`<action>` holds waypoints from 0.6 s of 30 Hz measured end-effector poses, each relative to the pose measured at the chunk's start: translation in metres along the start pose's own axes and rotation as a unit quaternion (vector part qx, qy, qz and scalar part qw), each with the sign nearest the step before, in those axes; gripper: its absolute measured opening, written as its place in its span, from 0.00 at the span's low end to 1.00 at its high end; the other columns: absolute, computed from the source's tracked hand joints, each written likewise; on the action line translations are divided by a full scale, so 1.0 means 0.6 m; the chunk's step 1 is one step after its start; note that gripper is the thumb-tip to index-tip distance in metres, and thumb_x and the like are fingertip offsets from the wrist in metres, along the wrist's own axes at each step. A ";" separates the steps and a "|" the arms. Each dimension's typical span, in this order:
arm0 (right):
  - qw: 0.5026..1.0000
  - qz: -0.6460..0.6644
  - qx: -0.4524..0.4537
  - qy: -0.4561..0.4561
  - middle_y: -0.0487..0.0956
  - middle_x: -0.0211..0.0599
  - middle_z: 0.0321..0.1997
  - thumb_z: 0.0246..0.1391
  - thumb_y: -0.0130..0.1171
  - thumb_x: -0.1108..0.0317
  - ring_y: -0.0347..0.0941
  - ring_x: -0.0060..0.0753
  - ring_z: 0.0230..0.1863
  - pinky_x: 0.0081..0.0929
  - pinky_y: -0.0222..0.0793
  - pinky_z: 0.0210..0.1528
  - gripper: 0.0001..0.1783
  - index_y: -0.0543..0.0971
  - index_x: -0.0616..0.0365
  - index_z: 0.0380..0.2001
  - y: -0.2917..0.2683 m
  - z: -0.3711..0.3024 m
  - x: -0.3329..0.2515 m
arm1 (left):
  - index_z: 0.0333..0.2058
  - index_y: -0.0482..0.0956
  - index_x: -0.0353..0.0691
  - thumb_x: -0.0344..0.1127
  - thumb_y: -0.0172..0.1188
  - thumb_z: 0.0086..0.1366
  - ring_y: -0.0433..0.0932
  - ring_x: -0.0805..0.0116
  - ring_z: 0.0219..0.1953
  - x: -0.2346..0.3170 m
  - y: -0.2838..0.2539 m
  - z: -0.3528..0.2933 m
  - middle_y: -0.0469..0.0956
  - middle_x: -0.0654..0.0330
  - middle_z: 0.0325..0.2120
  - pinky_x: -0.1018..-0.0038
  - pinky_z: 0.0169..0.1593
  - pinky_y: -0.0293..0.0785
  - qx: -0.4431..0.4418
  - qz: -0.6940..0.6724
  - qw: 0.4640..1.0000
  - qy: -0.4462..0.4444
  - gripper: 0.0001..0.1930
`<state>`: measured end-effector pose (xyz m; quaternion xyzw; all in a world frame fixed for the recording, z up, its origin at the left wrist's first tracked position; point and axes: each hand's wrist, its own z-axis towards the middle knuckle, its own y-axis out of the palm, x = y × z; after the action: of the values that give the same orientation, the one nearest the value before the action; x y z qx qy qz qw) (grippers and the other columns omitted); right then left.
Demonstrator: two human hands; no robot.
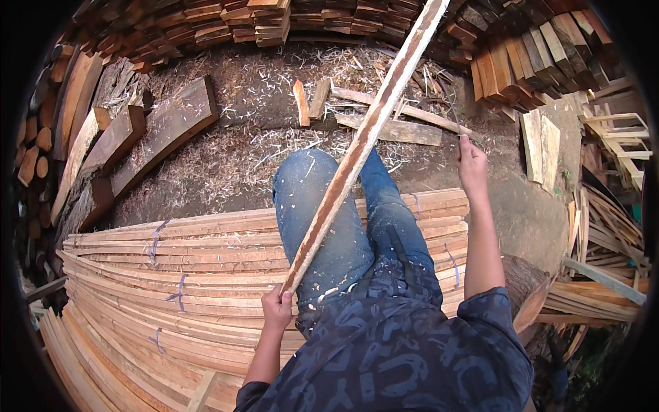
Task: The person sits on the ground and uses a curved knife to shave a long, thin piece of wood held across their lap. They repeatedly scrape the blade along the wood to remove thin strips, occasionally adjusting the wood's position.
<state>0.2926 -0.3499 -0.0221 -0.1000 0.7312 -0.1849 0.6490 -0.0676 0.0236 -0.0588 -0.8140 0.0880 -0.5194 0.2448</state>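
A long wooden strip [366, 141], pale along its edges with a brown bark-like band down the middle, slants across my thighs toward the upper right and runs out of the picture. My left hand [277, 309] is closed round its lower end, beside my hip. Out to the right, my right hand [473, 165] is closed on a thin dark tool [450, 106], which looks like a blade seen edge-on; its handle is hidden in the fist. This tool stays apart from the strip. Wood shavings cling to my jeans.
Beneath me lie bundles of long wooden strips [206, 271] tied with purple cord. Stacked boards [535, 62] stand at the far right, thick curved timbers [165, 137] at the left. Shavings and loose offcuts [395, 130] cover the ground ahead. Scrap slats [611, 226] pile up at right.
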 end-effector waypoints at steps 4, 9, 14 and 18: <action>0.954 0.221 -0.061 0.191 0.60 0.21 0.11 0.63 0.43 0.41 0.51 0.12 0.10 0.16 0.45 0.11 0.28 0.67 0.54 0.23 0.084 -0.120 0.055 | 0.30 0.74 0.34 0.45 0.49 0.68 0.68 0.76 0.17 0.008 -0.029 0.010 0.69 0.64 0.12 0.76 0.22 0.65 -0.097 -0.095 0.990 -0.045 0.18; 0.943 0.259 -0.132 0.161 0.59 0.21 0.11 0.64 0.44 0.45 0.50 0.12 0.08 0.15 0.45 0.09 0.25 0.67 0.54 0.24 0.120 -0.140 0.033 | 0.34 0.76 0.34 0.40 0.56 0.65 0.71 0.77 0.24 0.030 -0.067 0.036 0.74 0.64 0.21 0.77 0.30 0.69 -0.198 -0.102 0.963 -0.150 0.13; 0.947 0.268 -0.147 0.094 0.60 0.23 0.12 0.65 0.45 0.51 0.53 0.13 0.11 0.15 0.48 0.12 0.21 0.67 0.55 0.25 0.134 -0.127 -0.024 | 0.34 0.78 0.33 0.37 0.61 0.61 0.72 0.77 0.27 0.074 -0.070 0.085 0.75 0.64 0.22 0.77 0.33 0.70 -0.239 -0.103 0.954 -0.151 0.11; 0.981 0.112 -0.146 -0.059 0.65 0.29 0.15 0.61 0.53 0.58 0.60 0.20 0.17 0.21 0.56 0.20 0.16 0.72 0.61 0.31 0.136 -0.157 -0.047 | 0.28 0.74 0.32 0.38 0.65 0.58 0.66 0.78 0.21 0.115 -0.037 0.080 0.70 0.64 0.16 0.76 0.24 0.62 -0.091 -0.009 0.990 -0.106 0.14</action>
<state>0.2115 -0.2513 -0.0205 -0.1220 0.7172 0.0035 0.6861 0.0036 0.0302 -0.0090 -0.8843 0.1011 -0.4217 0.1733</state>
